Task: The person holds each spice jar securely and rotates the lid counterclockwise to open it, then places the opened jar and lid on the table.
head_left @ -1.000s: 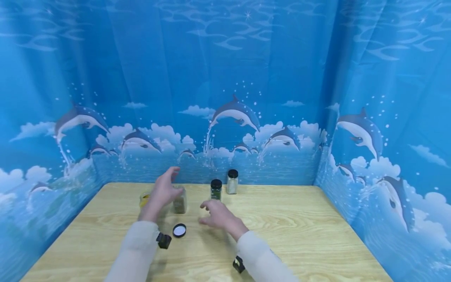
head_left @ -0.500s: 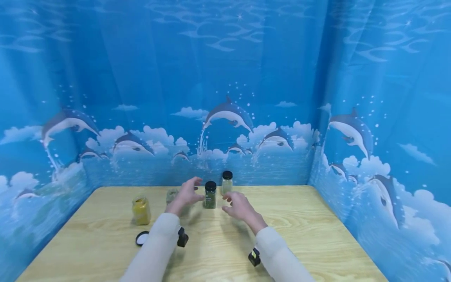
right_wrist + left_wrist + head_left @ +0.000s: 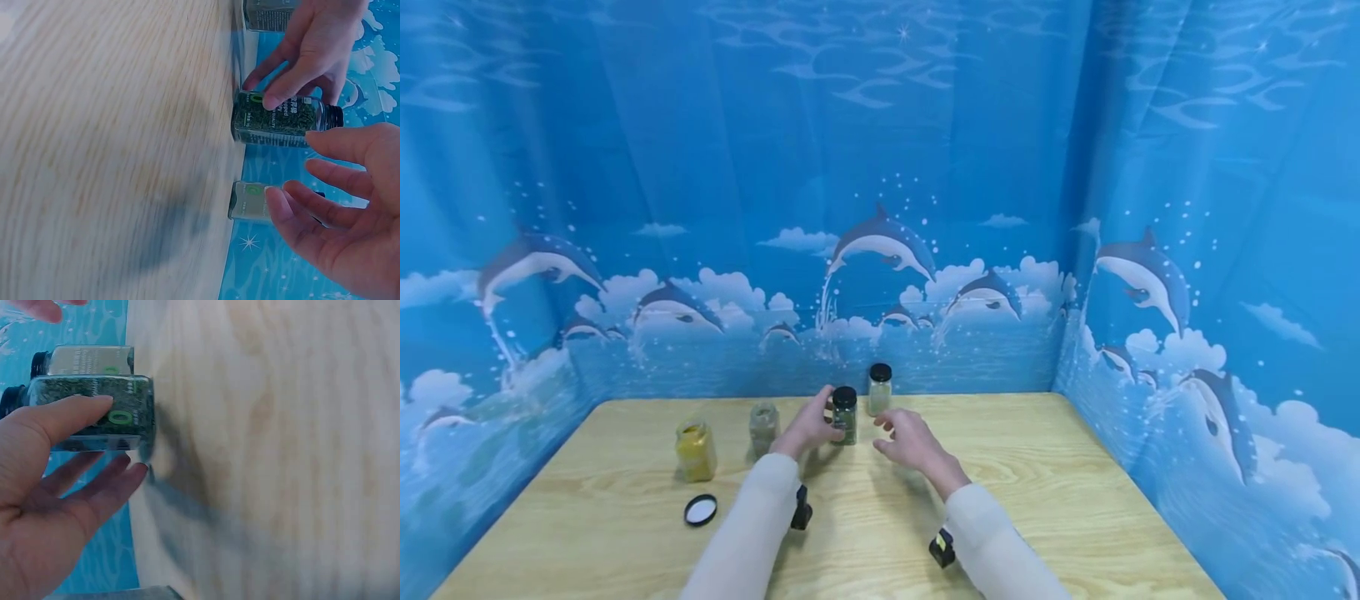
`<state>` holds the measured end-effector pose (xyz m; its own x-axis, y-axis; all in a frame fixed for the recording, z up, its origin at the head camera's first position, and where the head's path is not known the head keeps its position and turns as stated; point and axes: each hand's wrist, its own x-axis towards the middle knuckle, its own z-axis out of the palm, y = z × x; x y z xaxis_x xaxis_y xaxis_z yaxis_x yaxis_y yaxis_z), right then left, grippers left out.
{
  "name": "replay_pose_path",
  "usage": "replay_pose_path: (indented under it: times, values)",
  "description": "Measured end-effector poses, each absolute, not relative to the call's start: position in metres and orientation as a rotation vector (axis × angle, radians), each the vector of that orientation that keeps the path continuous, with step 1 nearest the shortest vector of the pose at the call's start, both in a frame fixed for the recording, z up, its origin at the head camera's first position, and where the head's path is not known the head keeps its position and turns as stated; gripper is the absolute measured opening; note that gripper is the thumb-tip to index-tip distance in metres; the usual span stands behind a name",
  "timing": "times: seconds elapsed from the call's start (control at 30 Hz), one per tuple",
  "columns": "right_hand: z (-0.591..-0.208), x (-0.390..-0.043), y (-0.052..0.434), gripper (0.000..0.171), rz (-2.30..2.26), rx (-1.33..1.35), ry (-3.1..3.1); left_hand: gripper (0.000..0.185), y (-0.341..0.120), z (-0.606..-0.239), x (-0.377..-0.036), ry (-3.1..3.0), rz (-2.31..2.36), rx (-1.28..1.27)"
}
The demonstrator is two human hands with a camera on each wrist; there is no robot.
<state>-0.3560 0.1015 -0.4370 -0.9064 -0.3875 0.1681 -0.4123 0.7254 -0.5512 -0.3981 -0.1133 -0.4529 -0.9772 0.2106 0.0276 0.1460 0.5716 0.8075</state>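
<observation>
Overhead, the left hand point(image 3: 808, 427) touches the green-herb jar point(image 3: 844, 414) standing upright on the table point(image 3: 1037, 492), the right hand point(image 3: 910, 440) hovering spread beside it; leftward, thumb and fingers point(image 3: 75, 415) curl around the jar point(image 3: 94, 412); rightward, relaxed fingers point(image 3: 337, 147) hold nothing.

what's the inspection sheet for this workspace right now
surface: wooden table, pale grain.
job's things: green herb jar upright, black cap on.
clutter: pale jar capped behind it; yellow jar and grey jar uncapped; loose cap lying white side up.
hands: left hand fingers and thumb around the green herb jar; right hand open beside it, touching nothing.
cables: nothing seen.
surroundings: blue dolphin curtain on three sides.
</observation>
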Motion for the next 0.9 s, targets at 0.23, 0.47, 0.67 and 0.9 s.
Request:
replay_pose_path:
  times: [0.23, 0.47, 0.67, 0.9]
  values:
    - [-0.437, -0.355, 0.106, 0.035, 0.943, 0.654, -2.888, 0.064, -0.115, -0.465, -0.392, 2.720, 1.494, 0.320]
    - [-0.440, -0.353, 0.109, 0.034, 0.950, 0.678, -2.868, 0.072, -0.113, -0.474, -0.382, 2.691, 1.626, 0.301]
    - [-0.440, -0.352, 0.111, 0.035, 0.958, 0.676, -2.853, 0.075, -0.111, -0.476, -0.375, 2.681, 1.624, 0.306]
    - [-0.443, -0.352, 0.116, 0.033, 0.956, 0.672, -2.848, 0.074, -0.112, -0.475, -0.362, 2.696, 1.615, 0.397]
